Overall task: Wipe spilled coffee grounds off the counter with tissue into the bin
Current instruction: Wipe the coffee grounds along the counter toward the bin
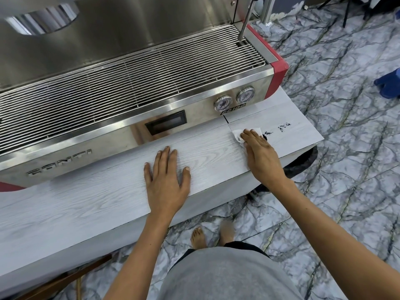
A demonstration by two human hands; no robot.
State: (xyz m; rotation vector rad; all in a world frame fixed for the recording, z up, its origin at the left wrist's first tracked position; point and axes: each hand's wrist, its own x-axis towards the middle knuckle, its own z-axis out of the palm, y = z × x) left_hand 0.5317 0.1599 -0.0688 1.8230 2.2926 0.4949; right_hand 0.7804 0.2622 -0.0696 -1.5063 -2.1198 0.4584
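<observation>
My right hand lies flat on a white tissue and presses it onto the pale wood-grain counter. Dark coffee grounds are scattered just right of the tissue, near the counter's right end, with a small clump at the tissue's edge. The tissue shows dark smudges. My left hand rests flat on the counter with fingers spread, holding nothing. A dark bin with a black liner sits on the floor below the counter's right end, mostly hidden by the counter.
A steel espresso machine with a wire drip grate, two gauges and red side panels fills the counter behind my hands. A steam wand hangs at its right. The marbled floor, a blue object and bare feet are below.
</observation>
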